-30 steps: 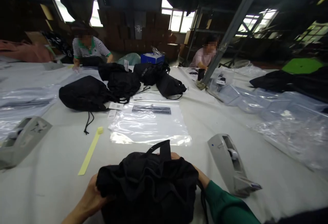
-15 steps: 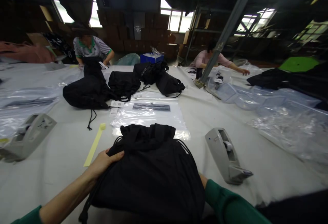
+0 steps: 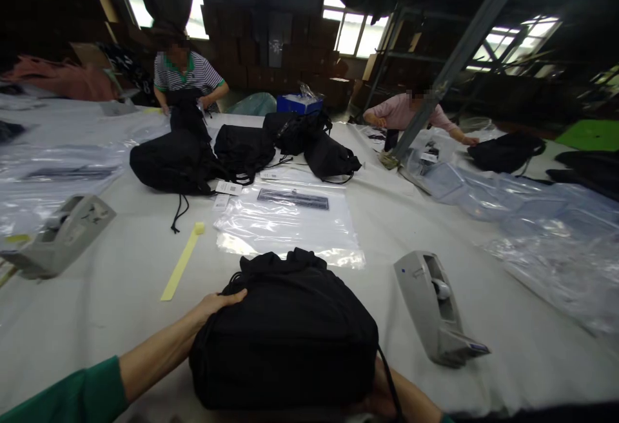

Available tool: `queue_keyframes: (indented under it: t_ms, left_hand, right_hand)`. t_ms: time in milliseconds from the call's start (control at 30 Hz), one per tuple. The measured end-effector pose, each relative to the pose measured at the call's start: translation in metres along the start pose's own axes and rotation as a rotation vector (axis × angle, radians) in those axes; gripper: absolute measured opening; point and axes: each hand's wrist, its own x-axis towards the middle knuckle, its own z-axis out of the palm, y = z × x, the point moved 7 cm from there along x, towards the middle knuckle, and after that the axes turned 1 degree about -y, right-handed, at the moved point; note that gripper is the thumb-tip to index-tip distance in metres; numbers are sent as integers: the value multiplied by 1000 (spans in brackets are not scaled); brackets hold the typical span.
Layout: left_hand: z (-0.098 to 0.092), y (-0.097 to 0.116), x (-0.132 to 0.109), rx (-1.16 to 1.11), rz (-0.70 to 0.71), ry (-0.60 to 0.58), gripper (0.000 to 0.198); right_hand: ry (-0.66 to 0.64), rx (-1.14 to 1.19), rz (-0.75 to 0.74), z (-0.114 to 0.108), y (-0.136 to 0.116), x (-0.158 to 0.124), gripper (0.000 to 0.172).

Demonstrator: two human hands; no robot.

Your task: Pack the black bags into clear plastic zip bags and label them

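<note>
A black drawstring bag (image 3: 285, 339) is held up in front of me, its gathered mouth pointing away and its flat base toward me. My left hand (image 3: 220, 307) grips its left side, thumb on top and the other fingers hidden behind the cloth. At the lower right my right hand (image 3: 380, 394) is under the bag's corner, beside a hanging cord; most of its fingers are hidden. Just beyond the bag, clear plastic bags (image 3: 300, 226) with a dark printed label lie flat on the white table (image 3: 126, 320).
Grey tape dispensers stand left (image 3: 65, 236) and right (image 3: 432, 310). A yellow tape strip (image 3: 182, 262) lies between. More black bags (image 3: 174, 162) with tags sit farther back. Clear plastic (image 3: 556, 262) is heaped right, near a metal post (image 3: 459, 55). Two people work across the table.
The black bag has tipped so its base faces me, and my right hand has moved lower beneath it. Across the table, the right-hand person now has a black bag by one hand.
</note>
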Motion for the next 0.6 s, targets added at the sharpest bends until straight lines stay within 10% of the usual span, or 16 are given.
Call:
queue_keyframes:
  t_ms: [100, 200, 267, 367, 467, 600]
  left_hand:
    - [11, -9, 0, -65, -108, -32, 50]
    - [12, -5, 1, -43, -106, -42, 62]
    - [5, 4, 2, -10, -97, -31, 80]
    - [-16, 38, 4, 204, 81, 130, 101]
    - [-8, 95, -2, 616, 542, 257, 81]
    - [44, 111, 16, 818, 661, -94, 42]
  right_hand:
    - [181, -229, 141, -54, -1, -16, 59]
    - [640, -546, -144, -117, -71, -38, 42]
    - [690, -592, -300, -125, -119, -35, 40]
    - [430, -656, -502, -88, -173, 1, 41]
    - [76, -679, -604, -37, -194, 48, 42]
    - [-120, -660, -482, -16, -180, 93, 36]
